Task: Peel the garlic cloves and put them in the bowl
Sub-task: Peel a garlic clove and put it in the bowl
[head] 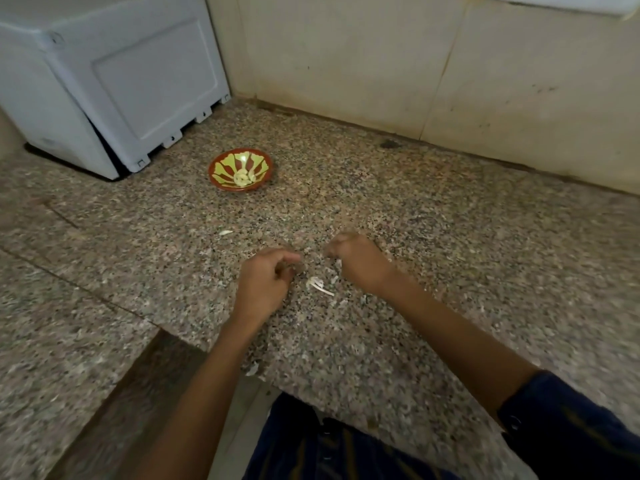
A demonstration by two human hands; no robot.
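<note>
A red bowl [263, 160] with a yellow-green pattern stands on the speckled granite counter [433, 237] and holds several peeled garlic cloves [243, 177]. One loose clove [225, 232] lies on the counter between the bowl and my hands. My left hand [266, 282] hovers low with its fingertips pinched together. My right hand [356, 261] is curled into a loose fist a short way to the right. Both hands are blurred, and no clove shows in either. White peel scraps [319, 285] lie on the counter between and just below the hands.
A white appliance [114, 81] stands at the back left, close behind the bowl. Beige wall tiles [381, 64] close off the back. The counter's front edge [263, 379] runs just before my body, with a lower granite ledge [59, 341] at the left.
</note>
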